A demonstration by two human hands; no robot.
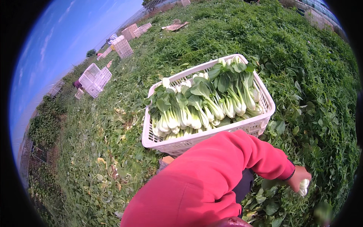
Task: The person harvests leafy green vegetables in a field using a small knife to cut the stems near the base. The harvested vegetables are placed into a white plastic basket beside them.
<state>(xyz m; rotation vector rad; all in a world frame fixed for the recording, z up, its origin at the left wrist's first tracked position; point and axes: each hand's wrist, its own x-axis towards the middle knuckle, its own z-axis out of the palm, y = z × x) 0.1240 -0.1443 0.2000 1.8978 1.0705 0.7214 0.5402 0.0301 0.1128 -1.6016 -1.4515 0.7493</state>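
Observation:
My left hand (298,177), at the end of a red sleeve (210,173), grips bok choy with its pale base (304,186) poking out of the fist. Broad green leaves lie to the left of this hand, low over the plants. My right hand is out of view. Beyond the bent arm stands a pale plastic crate (208,135) with slotted walls. Rows of bok choy (198,107) fill it, many white bases facing the near side. The sleeve covers part of the crate's near wall.
Dense green plants (309,85) cover the ground on the right. Trampled leaves (105,159) spread over the left. Farther off stand several pale crates (95,79), with a partly hidden person (77,84) beside them. Brown flat scrap (176,25) lies on the field.

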